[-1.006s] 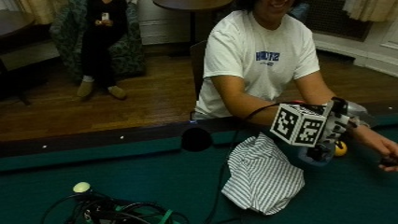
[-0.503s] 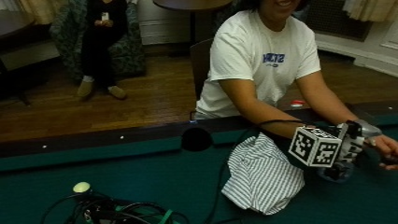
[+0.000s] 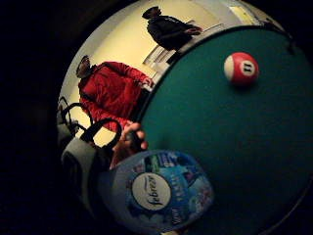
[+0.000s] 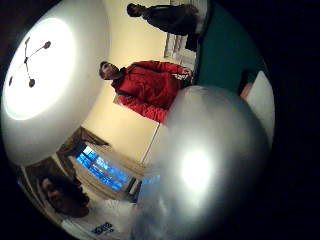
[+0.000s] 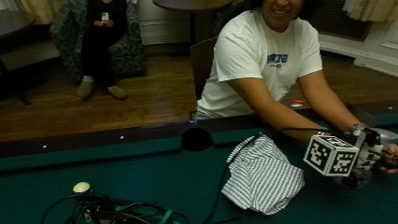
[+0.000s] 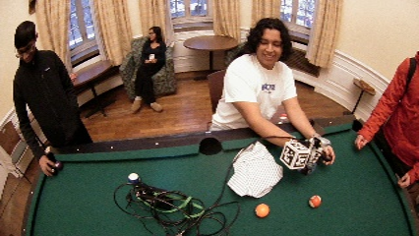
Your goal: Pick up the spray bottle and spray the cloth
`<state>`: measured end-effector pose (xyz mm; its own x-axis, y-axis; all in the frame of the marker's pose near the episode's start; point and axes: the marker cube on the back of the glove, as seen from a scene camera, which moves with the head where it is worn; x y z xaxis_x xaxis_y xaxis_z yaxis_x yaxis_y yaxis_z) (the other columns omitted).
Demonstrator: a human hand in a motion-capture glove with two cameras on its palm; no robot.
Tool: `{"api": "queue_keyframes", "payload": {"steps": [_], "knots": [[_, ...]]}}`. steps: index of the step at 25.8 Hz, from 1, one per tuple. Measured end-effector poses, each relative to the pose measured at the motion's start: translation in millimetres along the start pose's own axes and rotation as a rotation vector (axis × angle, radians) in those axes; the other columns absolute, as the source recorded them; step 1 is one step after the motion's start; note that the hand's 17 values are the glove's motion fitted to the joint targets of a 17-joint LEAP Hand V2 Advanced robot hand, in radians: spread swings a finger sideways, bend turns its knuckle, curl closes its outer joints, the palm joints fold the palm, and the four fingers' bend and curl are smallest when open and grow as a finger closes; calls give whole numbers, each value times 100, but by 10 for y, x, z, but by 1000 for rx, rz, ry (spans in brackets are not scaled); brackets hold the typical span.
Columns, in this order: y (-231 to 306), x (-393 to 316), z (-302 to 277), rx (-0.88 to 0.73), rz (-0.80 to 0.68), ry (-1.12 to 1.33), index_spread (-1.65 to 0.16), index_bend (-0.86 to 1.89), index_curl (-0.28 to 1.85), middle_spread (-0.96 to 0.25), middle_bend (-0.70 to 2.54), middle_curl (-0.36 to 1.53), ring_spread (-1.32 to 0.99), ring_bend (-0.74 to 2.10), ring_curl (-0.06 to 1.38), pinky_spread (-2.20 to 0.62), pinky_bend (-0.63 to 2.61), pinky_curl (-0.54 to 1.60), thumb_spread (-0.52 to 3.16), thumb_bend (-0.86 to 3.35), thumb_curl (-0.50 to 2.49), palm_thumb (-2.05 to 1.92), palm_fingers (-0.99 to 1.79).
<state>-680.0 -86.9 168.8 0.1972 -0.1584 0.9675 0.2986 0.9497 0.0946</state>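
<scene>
While the spray bottle (image 3: pixel 151 193) sits against the palm, the fingers (image 3: pixel 128 142) curl round it beside the cloth (image 5: pixel 262 177).

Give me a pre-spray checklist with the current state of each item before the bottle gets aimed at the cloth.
1. Spray bottle close against the palm: ok; it fills much of both palm views.
2. Right hand gripping the bottle: cannot tell; the fingers are hidden in the outside views.
3. Nozzle pointed at the striped cloth: cannot tell; the nozzle is not visible.
4. Cloth lying on the green felt beside the hand: ok.
5. Red striped ball apart from the bottle: ok.
6. Cable bundle away from the cloth: ok.
</scene>
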Motion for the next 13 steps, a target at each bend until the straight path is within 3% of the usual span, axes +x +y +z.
{"api": "queue_keyframes", "payload": {"steps": [13], "knots": [[-219,56,200,-68,7,-26,-27,39,66,-20,72,57,-20,80,50,-32,49,45,23,-3,83,91,139]]}}
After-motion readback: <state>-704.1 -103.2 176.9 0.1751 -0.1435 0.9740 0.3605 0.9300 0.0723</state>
